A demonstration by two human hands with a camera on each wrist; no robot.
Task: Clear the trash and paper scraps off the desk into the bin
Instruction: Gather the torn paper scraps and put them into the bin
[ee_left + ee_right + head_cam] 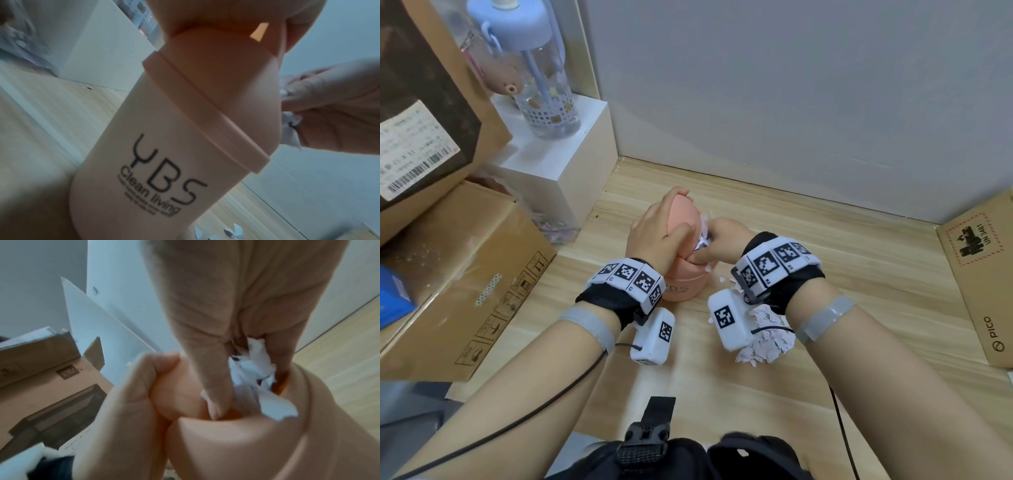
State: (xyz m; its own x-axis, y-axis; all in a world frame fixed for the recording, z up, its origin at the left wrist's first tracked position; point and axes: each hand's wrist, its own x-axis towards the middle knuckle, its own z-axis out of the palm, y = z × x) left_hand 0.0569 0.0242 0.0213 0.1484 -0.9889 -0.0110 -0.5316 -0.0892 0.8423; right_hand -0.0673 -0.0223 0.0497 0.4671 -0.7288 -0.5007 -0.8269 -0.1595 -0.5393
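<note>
At the left, outside the work, cardboard boxes are stacked and a water bottle stands on a white block; none of this needs to be touched. The small peach bin stands upright on the wooden desk, and its swing lid is held tipped open by the left hand, whose fingers are curled over the top of the lid with the thumb pressed against its near face. That hold is best kept firm, since the bin looks light and could be tipped by a push from the side. Just to the right, at the gap beside the lid, a wad of paper scraps is pinched by the right hand, its thumb and fingers closed round the paper and already partly inside the opening. The step would be done well if the wad were pushed fully below the rim before the pinch is loosened, because one scrap is seen draped over the rim and seems likely to fall outside. Further right and nearer the body, a pile of torn paper lies on the desk beneath the right wrist, with a few loose bits beside the bin's base, so much of the clearing is judged to remain. Modest handfuls would suit the narrow opening. A cardboard box lies at the far right edge.
</note>
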